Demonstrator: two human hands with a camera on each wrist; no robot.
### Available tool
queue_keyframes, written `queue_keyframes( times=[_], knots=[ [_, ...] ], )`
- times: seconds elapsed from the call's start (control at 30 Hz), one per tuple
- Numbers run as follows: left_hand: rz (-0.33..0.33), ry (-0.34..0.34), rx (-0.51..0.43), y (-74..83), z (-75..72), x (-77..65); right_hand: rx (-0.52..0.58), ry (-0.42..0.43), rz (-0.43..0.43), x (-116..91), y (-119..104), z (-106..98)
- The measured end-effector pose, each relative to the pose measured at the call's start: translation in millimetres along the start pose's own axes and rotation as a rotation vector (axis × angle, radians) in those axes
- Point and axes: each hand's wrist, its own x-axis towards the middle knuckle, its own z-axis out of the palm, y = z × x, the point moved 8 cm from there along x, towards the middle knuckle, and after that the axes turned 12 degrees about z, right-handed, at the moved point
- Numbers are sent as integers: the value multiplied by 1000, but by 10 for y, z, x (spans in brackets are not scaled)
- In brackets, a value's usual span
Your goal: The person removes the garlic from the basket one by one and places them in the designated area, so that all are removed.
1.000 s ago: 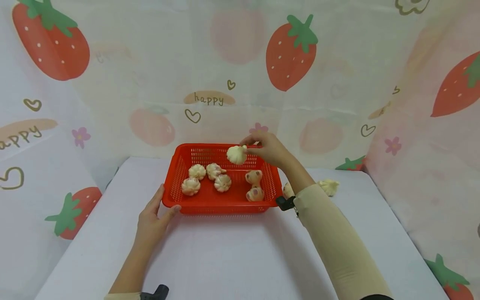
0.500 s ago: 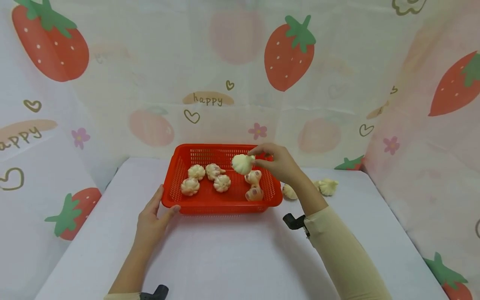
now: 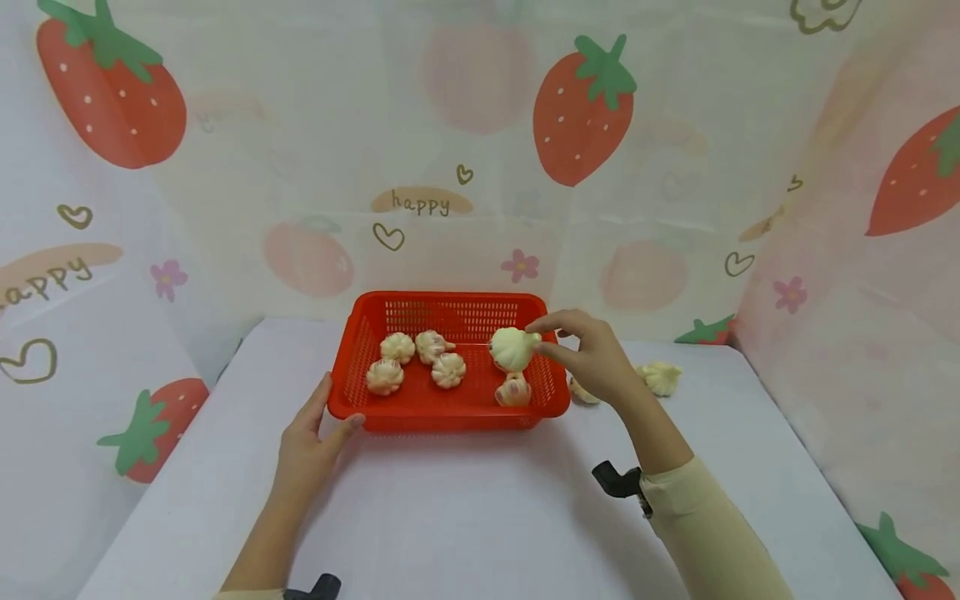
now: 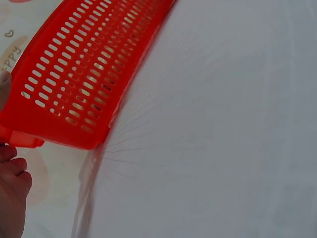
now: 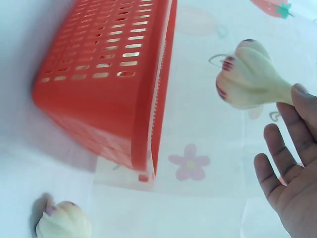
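Note:
My right hand (image 3: 592,360) pinches a pale garlic bulb (image 3: 512,350) by its stem between thumb and fingers, over the right part of a red plastic basket (image 3: 450,420). In the right wrist view this garlic bulb (image 5: 251,77) shows purple-tipped cloves and hangs higher than the basket rim; the other fingers are spread apart. My left hand (image 3: 306,442) grips the basket's front left corner, thumb on the rim. Several garlic bulbs (image 3: 448,371) lie in the basket's left half. Another bulb (image 3: 513,390) lies at the right, partly hidden by the held one.
To the right of the basket, garlic bulbs lie on the white-covered table (image 3: 465,517), one bulb (image 3: 660,377) farther right and another bulb (image 3: 583,392) half hidden behind my right hand. A strawberry-printed cloth (image 3: 450,108) hangs behind and at both sides.
My right hand has moved right and toward me with the garlic bulb, from the basket's back rim to over the bulbs at its right side. The left hand stays on the corner.

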Motion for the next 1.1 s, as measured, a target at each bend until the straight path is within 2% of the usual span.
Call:
queue_keyframes(
  times=[0.33,0.43,0.67,0.83,1.1],
  knots=[
    [12,-5,-19,-4,22,0,9,65,16,-288,163,-114],
    [11,-2,-14,-3,14,-2,17,89,-7,-366,194,-147],
    [9,1,-2,12,-3,-13,-61,136,-61,-518,303,-227],
    [-5,-6,-8,20,-11,-15,-56,179,-101,-622,380,-311],
    [-7,-8,-25,32,-5,-10,-110,243,-172,-732,409,-462]
  ],
)
